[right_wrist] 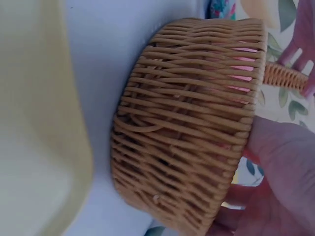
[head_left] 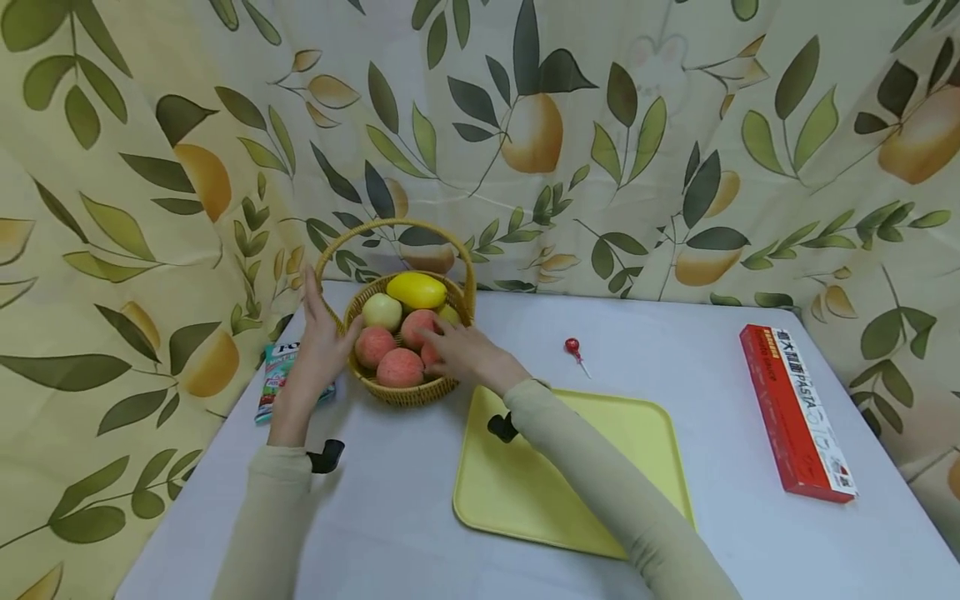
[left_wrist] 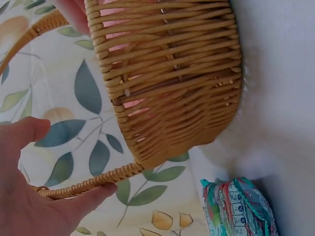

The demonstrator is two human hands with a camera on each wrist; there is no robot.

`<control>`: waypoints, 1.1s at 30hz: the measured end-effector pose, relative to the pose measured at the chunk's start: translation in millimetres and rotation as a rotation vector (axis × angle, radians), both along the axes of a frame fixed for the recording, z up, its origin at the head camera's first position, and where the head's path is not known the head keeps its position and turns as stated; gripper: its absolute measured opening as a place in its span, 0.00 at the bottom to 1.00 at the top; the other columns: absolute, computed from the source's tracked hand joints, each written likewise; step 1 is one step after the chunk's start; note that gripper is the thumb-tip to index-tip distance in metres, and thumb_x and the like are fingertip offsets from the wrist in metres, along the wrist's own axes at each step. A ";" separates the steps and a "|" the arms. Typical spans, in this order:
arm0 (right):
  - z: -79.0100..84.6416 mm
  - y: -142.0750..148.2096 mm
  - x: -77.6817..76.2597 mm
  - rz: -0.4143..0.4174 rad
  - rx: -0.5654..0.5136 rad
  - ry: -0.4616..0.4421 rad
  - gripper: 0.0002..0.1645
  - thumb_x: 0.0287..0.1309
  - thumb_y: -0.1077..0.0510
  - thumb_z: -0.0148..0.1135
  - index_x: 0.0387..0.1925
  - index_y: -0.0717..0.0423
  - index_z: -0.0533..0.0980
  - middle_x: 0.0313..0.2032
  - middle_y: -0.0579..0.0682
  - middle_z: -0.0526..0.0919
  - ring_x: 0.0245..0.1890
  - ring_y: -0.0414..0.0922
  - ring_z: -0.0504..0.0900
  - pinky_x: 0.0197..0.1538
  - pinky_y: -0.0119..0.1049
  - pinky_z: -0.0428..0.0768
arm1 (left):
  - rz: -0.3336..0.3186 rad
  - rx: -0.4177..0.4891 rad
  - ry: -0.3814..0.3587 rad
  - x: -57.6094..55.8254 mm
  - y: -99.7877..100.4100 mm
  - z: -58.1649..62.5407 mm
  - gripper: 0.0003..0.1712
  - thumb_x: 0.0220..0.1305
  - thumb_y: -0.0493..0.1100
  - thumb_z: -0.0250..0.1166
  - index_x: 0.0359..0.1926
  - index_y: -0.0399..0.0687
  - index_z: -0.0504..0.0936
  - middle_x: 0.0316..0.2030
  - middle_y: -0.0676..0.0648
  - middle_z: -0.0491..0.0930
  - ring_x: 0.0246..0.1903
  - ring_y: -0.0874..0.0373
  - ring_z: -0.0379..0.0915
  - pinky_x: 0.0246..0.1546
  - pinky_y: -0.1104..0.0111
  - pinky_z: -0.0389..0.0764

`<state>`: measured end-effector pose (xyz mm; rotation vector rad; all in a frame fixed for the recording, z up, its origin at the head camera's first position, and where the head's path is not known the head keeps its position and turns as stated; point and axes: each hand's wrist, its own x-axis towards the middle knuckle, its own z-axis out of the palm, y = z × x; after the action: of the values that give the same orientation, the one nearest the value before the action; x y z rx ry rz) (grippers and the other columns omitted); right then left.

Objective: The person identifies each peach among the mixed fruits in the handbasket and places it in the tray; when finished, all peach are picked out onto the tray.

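A wicker basket (head_left: 408, 395) with a tall arched handle (head_left: 397, 223) stands at the back left. Inside lie several pinkish-red peaches (head_left: 400, 368), a pale green round fruit (head_left: 382, 312) and a yellow mango-like fruit (head_left: 417, 290). At the handle's left foot is my left hand (head_left: 318, 346), fingers extended, the handle passing between its thumb and fingers (left_wrist: 93, 199). My right hand (head_left: 468, 354) reaches over the right rim, its fingers spread across the peaches. In the right wrist view the thumb (right_wrist: 266, 140) dips inside the rim, and the fingertips are partly hidden by the wicker.
A yellow tray (head_left: 570, 500) lies under the right forearm. Left of the basket is a teal snack packet (head_left: 277, 375), partly behind the left wrist. A red lollipop (head_left: 573, 345) lies behind the tray; a red pasta box (head_left: 795, 412) sits at the right. Patterned curtains surround the white table (head_left: 382, 517).
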<state>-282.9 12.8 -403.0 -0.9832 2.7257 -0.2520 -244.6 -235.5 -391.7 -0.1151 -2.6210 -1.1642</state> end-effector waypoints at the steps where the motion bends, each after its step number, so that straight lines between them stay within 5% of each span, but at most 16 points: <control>1: 1.6 -0.8 -0.5 0.005 0.004 0.000 0.40 0.72 0.42 0.59 0.79 0.41 0.57 0.77 0.59 0.63 0.73 0.60 0.69 0.75 0.57 0.68 | -0.002 0.014 -0.005 0.1 0.3 -0.9 0.62 0.75 0.48 0.60 0.78 0.66 0.12 0.81 0.46 0.16 0.81 0.33 0.35 0.76 0.38 0.55; 7: 5.2 -3.1 -2.4 0.027 0.026 0.055 0.37 0.68 0.46 0.65 0.74 0.45 0.65 0.60 0.54 0.82 0.58 0.54 0.82 0.61 0.52 0.81 | -0.016 0.064 0.010 -1.3 0.9 -4.4 0.61 0.76 0.47 0.59 0.79 0.64 0.14 0.82 0.44 0.18 0.82 0.38 0.28 0.79 0.40 0.47; 14: -0.7 2.5 -3.3 0.054 -0.060 0.121 0.30 0.66 0.45 0.68 0.66 0.46 0.74 0.62 0.58 0.76 0.59 0.56 0.77 0.62 0.53 0.79 | -0.002 0.062 -0.017 1.1 2.2 -2.7 0.60 0.77 0.51 0.58 0.78 0.67 0.14 0.82 0.43 0.19 0.81 0.34 0.34 0.77 0.39 0.52; 22: 6.2 16.0 3.3 0.047 -0.334 0.124 0.37 0.59 0.49 0.74 0.67 0.48 0.70 0.59 0.59 0.66 0.57 0.55 0.67 0.56 0.45 0.80 | 0.002 0.045 -0.021 3.4 2.0 -3.6 0.58 0.77 0.52 0.56 0.78 0.67 0.14 0.82 0.42 0.19 0.80 0.31 0.39 0.76 0.38 0.56; 27: 17.4 34.8 18.3 0.049 -0.372 0.149 0.39 0.59 0.48 0.73 0.67 0.52 0.67 0.59 0.57 0.69 0.57 0.54 0.71 0.58 0.46 0.79 | 0.001 0.046 -0.007 2.5 0.7 -2.6 0.57 0.78 0.53 0.55 0.78 0.65 0.14 0.82 0.41 0.20 0.79 0.30 0.42 0.74 0.37 0.58; 33: 19.8 74.0 41.4 0.007 -0.402 0.146 0.30 0.56 0.49 0.75 0.56 0.51 0.72 0.54 0.53 0.73 0.52 0.50 0.75 0.54 0.45 0.80 | -0.003 0.051 -0.017 1.3 -1.4 -2.6 0.57 0.77 0.54 0.55 0.78 0.68 0.14 0.82 0.43 0.20 0.80 0.31 0.41 0.76 0.38 0.57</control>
<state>-241.5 86.8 -383.2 -1.1490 2.8635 -0.7796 -243.3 -236.9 -394.3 -0.0996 -2.6043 -1.2370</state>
